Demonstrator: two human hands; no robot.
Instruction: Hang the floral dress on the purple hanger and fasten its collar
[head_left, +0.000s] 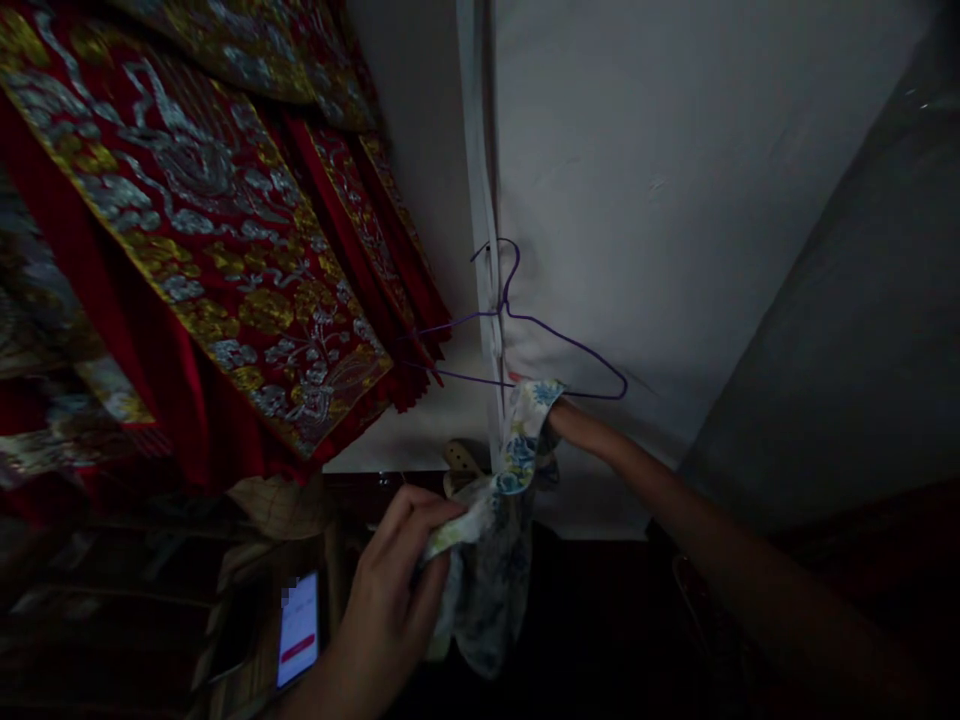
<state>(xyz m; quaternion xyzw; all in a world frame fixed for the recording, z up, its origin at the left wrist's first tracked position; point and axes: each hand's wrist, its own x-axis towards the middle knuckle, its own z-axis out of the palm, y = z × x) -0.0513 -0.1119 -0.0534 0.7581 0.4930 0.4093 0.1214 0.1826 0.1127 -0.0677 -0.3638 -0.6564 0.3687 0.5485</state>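
Note:
My left hand (401, 570) pinches one edge of a light floral garment (491, 590) between thumb and fingers. The cloth hangs down below and to the right of that hand. My right hand (564, 415) reaches into the upper part of the garment, where the blue-patterned fabric covers its fingers. One fingertip seems to show at the cloth's upper edge, beside the lower bar of a purple wire hanger (585, 347). The hanger hangs by its hook against a white strip on the wall. Whether my right fingers grip the bar is hidden.
Red embroidered cloth (247, 250) hangs at the upper left, overlapping the hanger's left end. Below it, a lit phone (298, 630) lies on a wooden surface. A clog-style shoe (463, 458) is by the base of the pale wall (660, 190). The lower right is very dark.

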